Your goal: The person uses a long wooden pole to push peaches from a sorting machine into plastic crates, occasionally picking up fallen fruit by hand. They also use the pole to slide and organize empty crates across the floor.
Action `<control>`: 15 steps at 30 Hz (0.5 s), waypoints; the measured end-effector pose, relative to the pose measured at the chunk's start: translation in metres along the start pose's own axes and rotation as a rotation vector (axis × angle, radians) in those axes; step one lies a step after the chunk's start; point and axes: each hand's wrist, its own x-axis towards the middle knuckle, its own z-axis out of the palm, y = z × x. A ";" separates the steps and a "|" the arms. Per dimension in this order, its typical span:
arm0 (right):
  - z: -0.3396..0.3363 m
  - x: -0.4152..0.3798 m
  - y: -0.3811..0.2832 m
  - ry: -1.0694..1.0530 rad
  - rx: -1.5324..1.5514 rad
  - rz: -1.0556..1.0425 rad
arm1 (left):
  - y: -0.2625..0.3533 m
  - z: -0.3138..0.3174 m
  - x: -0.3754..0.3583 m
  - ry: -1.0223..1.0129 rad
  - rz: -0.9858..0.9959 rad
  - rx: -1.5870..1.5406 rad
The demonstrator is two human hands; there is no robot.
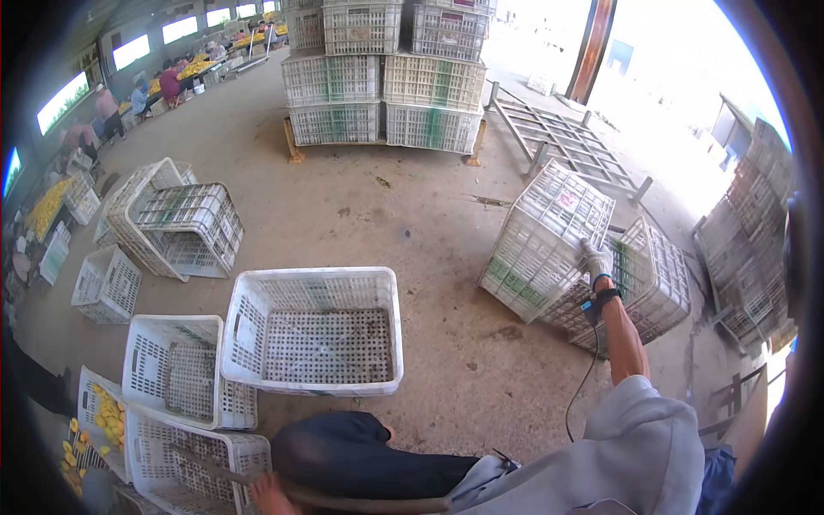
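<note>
Head view, only one. Landmark: wide crate (pixel 326 293) on the floor.

Right hand (pixel 594 257), gloved: fingers grasping the upper edge of the tilted crate (pixel 536 245), which sits right of the wide crate, well apart from it. Another crate (pixel 659 270) is close against the far-right side of the tilted one; can't tell if the two interlock. Strapped device (pixel 606 296) on the right wrist, cable (pixel 573 399) hanging off it.

Left hand (pixel 269 495): nearer the viewer than the wide crate, at the frame's bottom edge. Fingers look wrapped round a long brown rod (pixel 210 464); detail blurred.

Left of the wide crate: a smaller crate (pixel 238 403) right beside it, then a loaded crate (pixel 88 396) with yellow produce (pixel 109 416) further out. Beyond it: stacked crates (pixel 433 81).

Step in hand, my read: tipping or shifting the tilted crate one-handed. Next move calls for a firm edge grip, getting it free of its neighbour if caught, and keeping rod and cable out of the way.
</note>
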 end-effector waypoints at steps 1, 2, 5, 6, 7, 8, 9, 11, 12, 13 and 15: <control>0.003 -0.010 -0.002 -0.024 -0.005 -0.002 | 0.003 -0.004 0.000 -0.012 -0.004 0.000; 0.009 -0.023 -0.009 -0.046 -0.009 -0.004 | 0.005 -0.008 0.002 -0.023 -0.006 0.000; 0.016 -0.061 -0.024 -0.164 -0.068 0.008 | -0.002 0.001 0.002 -0.016 0.028 0.041; 0.015 -0.069 -0.024 -0.198 -0.044 -0.017 | -0.002 0.003 0.001 -0.021 0.023 0.049; 0.018 -0.087 -0.033 -0.232 -0.021 -0.040 | -0.002 0.002 -0.001 -0.029 0.018 0.058; 0.018 -0.105 -0.043 -0.274 -0.035 0.010 | -0.002 0.001 0.001 -0.033 0.021 0.066; 0.016 -0.117 -0.050 -0.316 -0.052 0.060 | -0.002 0.003 0.003 -0.036 0.022 0.039; 0.011 -0.136 -0.046 -0.355 -0.073 0.034 | -0.009 0.008 0.003 -0.054 0.033 -0.007; 0.009 -0.149 -0.048 -0.371 -0.052 0.034 | -0.011 0.009 0.003 -0.034 0.046 0.003; 0.008 -0.159 -0.050 -0.392 -0.029 0.032 | -0.012 0.010 0.001 -0.012 0.052 0.013; -0.001 -0.177 -0.063 -0.445 -0.069 0.040 | -0.013 0.014 -0.005 0.011 0.063 0.022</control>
